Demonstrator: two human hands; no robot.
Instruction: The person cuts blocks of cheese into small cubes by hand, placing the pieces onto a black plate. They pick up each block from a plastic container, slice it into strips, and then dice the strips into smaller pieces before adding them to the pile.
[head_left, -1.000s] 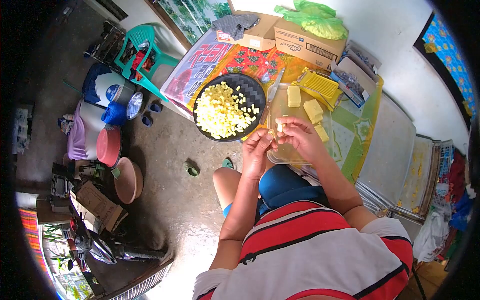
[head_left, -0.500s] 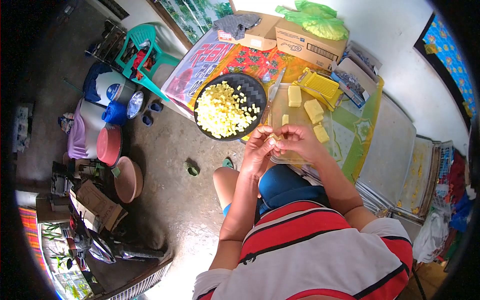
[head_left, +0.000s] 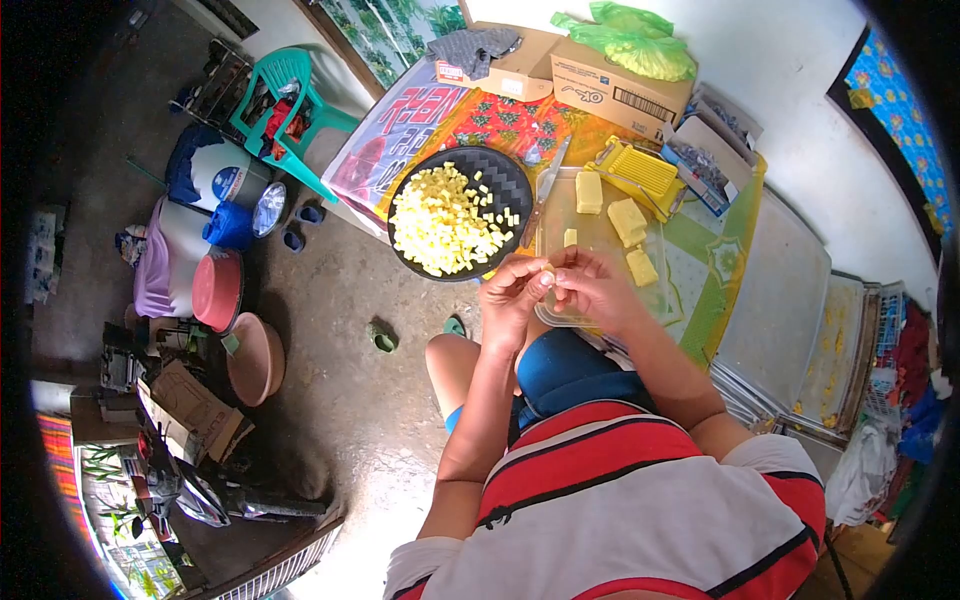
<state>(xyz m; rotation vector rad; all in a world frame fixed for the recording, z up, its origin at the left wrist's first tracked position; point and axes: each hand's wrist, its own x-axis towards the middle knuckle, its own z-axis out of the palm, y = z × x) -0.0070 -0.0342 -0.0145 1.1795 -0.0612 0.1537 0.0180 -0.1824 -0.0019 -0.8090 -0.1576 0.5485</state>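
Observation:
My left hand [head_left: 512, 298] and my right hand [head_left: 596, 288] meet at the front edge of a clear plastic tray [head_left: 556, 213]. Fingertips of both hands pinch a small pale yellow piece [head_left: 548, 269], mostly covered by the fingers. Several pale yellow dough-like blocks [head_left: 627, 222] lie in the tray, and a smaller chunk [head_left: 570, 238] sits just beyond my hands. To the left, a round black tray [head_left: 512, 178] holds a heap of small cut yellow pieces [head_left: 440, 225]. Between the two trays rests a knife [head_left: 546, 195] with a brown handle.
A yellow ridged plastic board [head_left: 645, 174] lies behind the blocks. Cardboard boxes [head_left: 610, 90] and a green plastic bag [head_left: 635, 45] stand at the table's back. Metal sheets [head_left: 770, 290] lean at right. Basins [head_left: 257, 360] and a green chair [head_left: 290, 100] are on the left.
My hands have shifted slightly left, still pinching together. The right fingers have changed position around the small piece, which now shows less. The trays and blocks have stayed put.

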